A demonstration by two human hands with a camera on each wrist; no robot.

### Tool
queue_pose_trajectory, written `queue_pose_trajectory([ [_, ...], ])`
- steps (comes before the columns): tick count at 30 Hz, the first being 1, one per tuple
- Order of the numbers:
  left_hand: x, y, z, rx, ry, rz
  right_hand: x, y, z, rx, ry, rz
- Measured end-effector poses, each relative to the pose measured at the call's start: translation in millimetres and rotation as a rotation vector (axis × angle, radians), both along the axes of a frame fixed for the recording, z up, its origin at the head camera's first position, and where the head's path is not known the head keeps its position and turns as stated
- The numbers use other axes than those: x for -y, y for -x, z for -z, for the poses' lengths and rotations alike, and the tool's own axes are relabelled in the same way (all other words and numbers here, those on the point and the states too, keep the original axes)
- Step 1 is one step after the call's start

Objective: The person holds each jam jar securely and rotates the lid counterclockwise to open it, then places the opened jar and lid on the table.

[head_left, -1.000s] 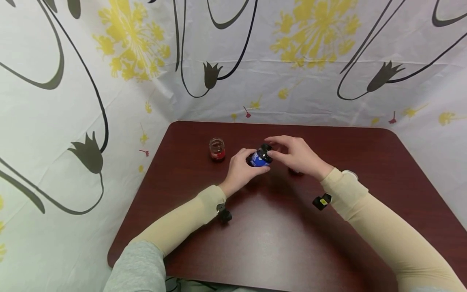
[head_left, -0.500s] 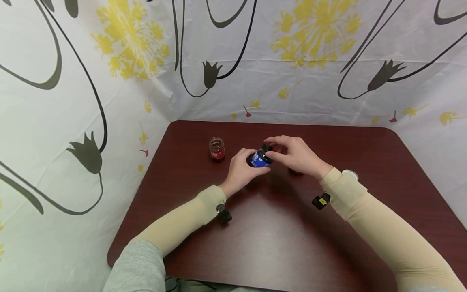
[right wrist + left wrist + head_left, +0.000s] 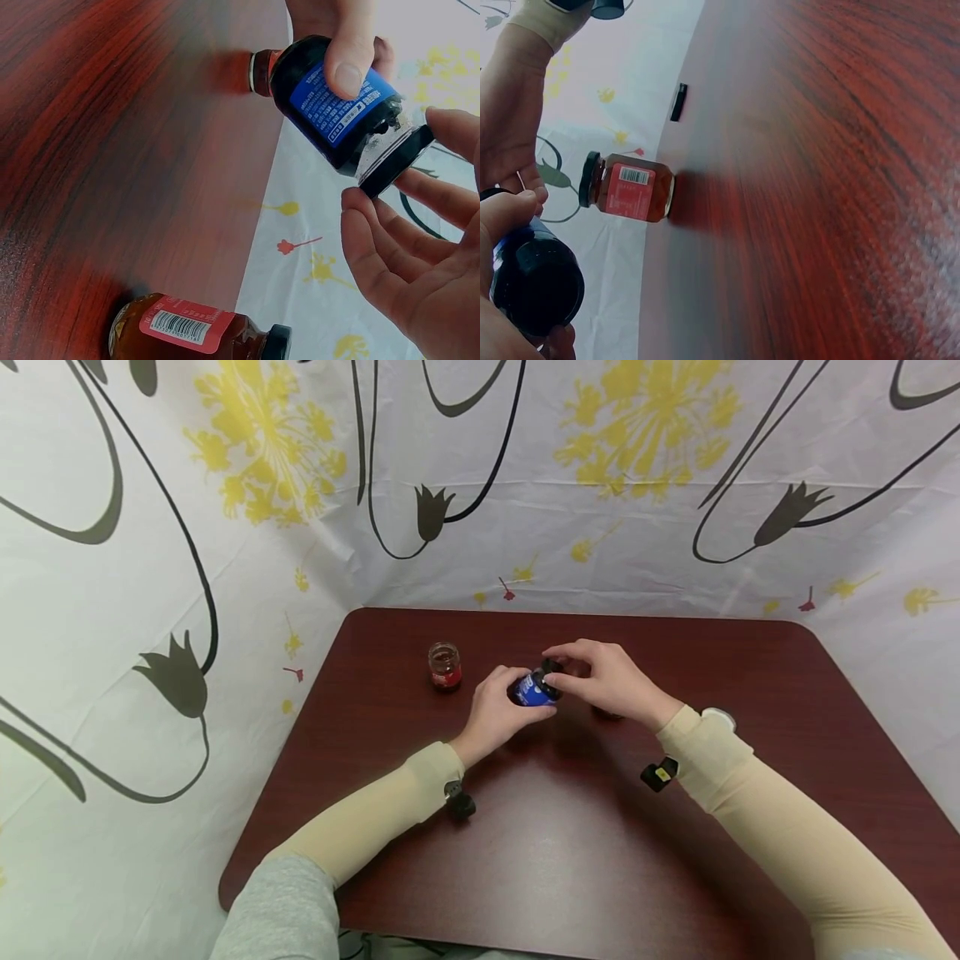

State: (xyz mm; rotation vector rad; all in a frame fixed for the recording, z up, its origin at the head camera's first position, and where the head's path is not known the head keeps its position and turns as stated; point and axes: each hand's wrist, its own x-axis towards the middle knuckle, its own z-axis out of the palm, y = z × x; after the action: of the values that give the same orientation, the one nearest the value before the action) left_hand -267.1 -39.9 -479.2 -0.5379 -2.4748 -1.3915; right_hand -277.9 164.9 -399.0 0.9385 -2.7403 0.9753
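Observation:
A dark glass jar with a blue label [image 3: 534,692] is held tilted above the table, its lid end toward the right. My left hand [image 3: 495,706] grips it round the body, thumb on the label in the right wrist view. At its mouth is a black lid [image 3: 397,161]. The fingertips of my right hand [image 3: 611,681] pinch that lid at its rim. Clear glass shows at the neck, between label and lid, with dark contents below.
An open-topped red-labelled jar [image 3: 446,668] stands at the back left of the dark red table [image 3: 525,860]. Another red-labelled jar [image 3: 634,191], black-lidded, stands mostly hidden behind the right hand in the head view. A small black strip [image 3: 679,103] lies near the table's edge.

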Motion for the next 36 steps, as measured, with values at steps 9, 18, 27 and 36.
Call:
queue_pose_trajectory([
  [9, 0.3, -1.9, -0.5, -0.014, 0.019, 0.019, -2.9, 0.3, 3.2, 0.019, 0.002, -0.010],
  [18, 3.8, -1.9, -2.6, -0.040, 0.059, 0.076, -5.5, -0.5, 5.0, 0.045, 0.038, -0.073],
  [27, 9.1, -2.5, -11.4, 0.009, 0.046, 0.221, -2.6, -7.1, 8.3, 0.039, 0.119, -0.077],
  [36, 12.9, -2.3, -19.0, 0.143, -0.038, 0.353, 12.2, -25.9, 2.1, 0.102, 0.341, -0.004],
])
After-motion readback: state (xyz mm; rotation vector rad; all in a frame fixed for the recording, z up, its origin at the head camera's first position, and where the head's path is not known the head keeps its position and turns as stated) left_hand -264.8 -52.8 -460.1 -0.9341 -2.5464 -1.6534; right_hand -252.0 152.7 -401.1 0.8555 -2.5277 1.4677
